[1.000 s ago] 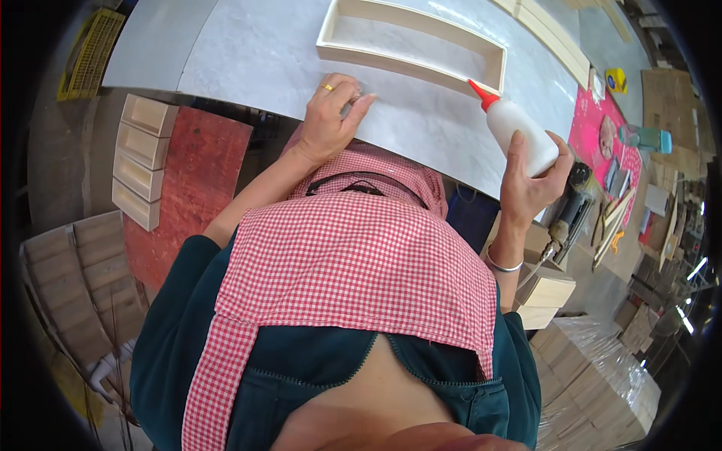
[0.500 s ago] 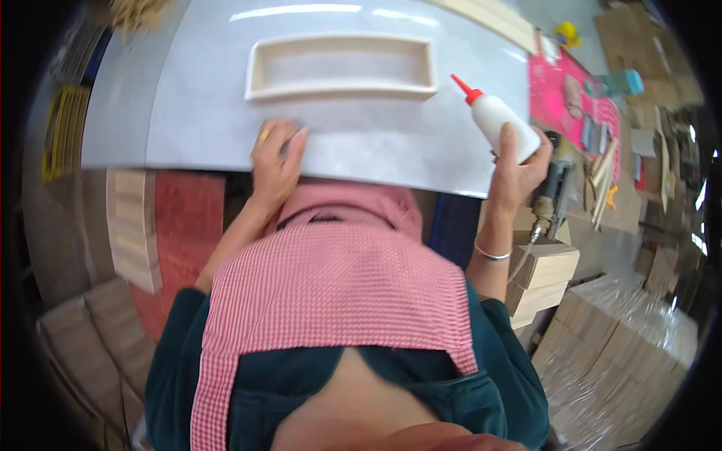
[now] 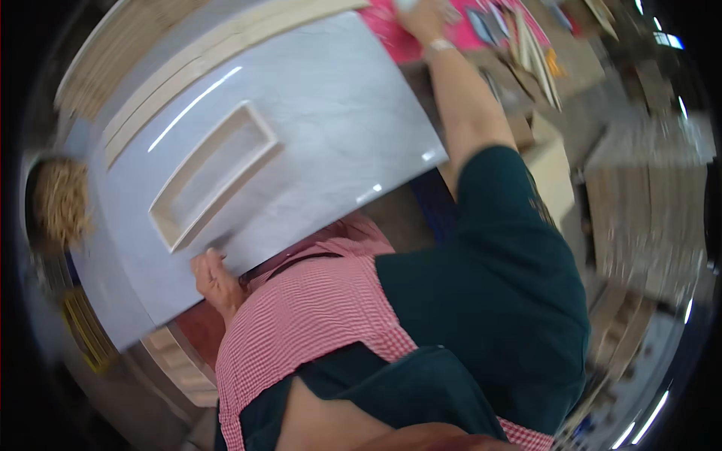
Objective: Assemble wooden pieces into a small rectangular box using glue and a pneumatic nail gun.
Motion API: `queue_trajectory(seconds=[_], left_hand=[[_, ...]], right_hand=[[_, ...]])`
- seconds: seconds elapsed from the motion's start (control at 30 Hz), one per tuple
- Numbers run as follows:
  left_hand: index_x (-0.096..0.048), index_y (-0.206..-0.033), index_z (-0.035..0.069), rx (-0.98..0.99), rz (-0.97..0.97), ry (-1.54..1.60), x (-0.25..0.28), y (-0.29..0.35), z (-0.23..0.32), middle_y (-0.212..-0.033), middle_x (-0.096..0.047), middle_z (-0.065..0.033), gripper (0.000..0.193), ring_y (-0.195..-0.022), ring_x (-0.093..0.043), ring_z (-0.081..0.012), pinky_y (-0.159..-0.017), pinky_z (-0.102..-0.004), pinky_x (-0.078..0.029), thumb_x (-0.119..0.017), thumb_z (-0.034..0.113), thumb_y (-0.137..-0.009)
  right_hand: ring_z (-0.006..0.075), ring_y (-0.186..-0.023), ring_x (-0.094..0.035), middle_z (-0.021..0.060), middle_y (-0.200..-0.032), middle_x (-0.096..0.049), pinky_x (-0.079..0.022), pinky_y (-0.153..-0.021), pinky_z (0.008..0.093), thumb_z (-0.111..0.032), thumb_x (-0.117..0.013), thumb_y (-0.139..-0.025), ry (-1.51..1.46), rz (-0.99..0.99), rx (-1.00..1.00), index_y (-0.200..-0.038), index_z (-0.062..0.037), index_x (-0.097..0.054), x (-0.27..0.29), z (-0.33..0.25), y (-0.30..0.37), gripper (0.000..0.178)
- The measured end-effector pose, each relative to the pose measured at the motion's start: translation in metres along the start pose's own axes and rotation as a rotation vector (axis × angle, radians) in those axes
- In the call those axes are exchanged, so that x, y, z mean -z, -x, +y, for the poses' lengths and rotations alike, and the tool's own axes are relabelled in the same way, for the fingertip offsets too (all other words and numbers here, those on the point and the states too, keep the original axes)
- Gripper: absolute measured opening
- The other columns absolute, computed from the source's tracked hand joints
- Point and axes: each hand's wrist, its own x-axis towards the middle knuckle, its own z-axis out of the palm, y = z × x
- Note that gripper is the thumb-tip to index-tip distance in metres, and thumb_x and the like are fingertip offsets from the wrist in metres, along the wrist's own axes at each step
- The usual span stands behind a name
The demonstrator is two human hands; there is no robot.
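Observation:
My right arm is stretched far out to the upper right, and my right hand [image 3: 425, 21] is over the pink covering [image 3: 387, 34]. A bit of the white squeeze bottle [image 3: 407, 4] shows at its fingers; the rest is beyond the picture's upper edge. Near the table's front edge, my left hand [image 3: 216, 279] is closed with curled fingers, and what it holds, if anything, is hidden by blur. Just beyond it a shallow, open wooden frame [image 3: 210, 174], long and rectangular, lies on the pale glossy table [image 3: 323, 98].
Long wooden strips [image 3: 218, 46] lie along the table's far side. A container of thin wood pieces [image 3: 62, 201] stands at the left, above a yellow rack [image 3: 86, 331]. Tools and sticks [image 3: 523, 45] lie on the pink covering. Plastic-wrapped stacks [image 3: 639, 218] stand at right.
My right hand has carried the bottle from the table's front right to the pink covering. The view has turned right, so the frame appears tilted and farther left. My left hand stays by the table edge.

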Motion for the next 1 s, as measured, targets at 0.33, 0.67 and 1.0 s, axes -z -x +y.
queue_trajectory(seconds=[0.33, 0.67, 1.0], left_hand=[[-0.066, -0.087, 0.000, 0.220, 0.053, -0.041, 0.011, -0.005, -0.014, -0.083, -0.057, -0.0049, 0.034, -0.080, -0.048, -0.0166, -0.077, -0.0272, -0.039, -0.049, 0.021, -0.108], [-0.067, -0.089, -0.001, 0.033, -0.030, -0.009, 0.018, 0.007, -0.052, -0.086, -0.063, -0.0075, 0.031, -0.083, -0.050, -0.0177, -0.078, -0.0289, -0.040, -0.050, 0.017, -0.108], [-0.066, -0.114, 0.005, -0.123, 0.148, -0.178, 0.014, 0.018, -0.059, -0.112, -0.064, -0.0117, 0.021, -0.103, -0.060, -0.0269, -0.096, -0.0358, -0.047, -0.057, 0.016, -0.099]], right_hand=[[0.0351, -0.095, -0.063, 0.0169, -0.113, -0.065, -0.051, -0.084, 0.0433, -0.025, -0.076, -0.080, 0.355, -0.575, -0.740, -0.124, -0.0087, -0.063, 0.278, 0.040, 0.043, 0.049], [0.0382, -0.105, -0.067, 0.0185, -0.113, -0.072, -0.049, -0.091, 0.0503, -0.070, -0.065, -0.078, 0.571, -0.666, -1.320, -0.114, 0.0002, -0.069, 0.381, 0.138, 0.220, 0.079], [0.0305, -0.077, -0.069, 0.0223, -0.096, -0.072, -0.054, -0.070, 0.0436, -0.054, -0.077, -0.080, 0.525, -0.048, 0.388, -0.110, 0.0031, -0.073, 0.319, 0.136, 0.194, 0.065]])
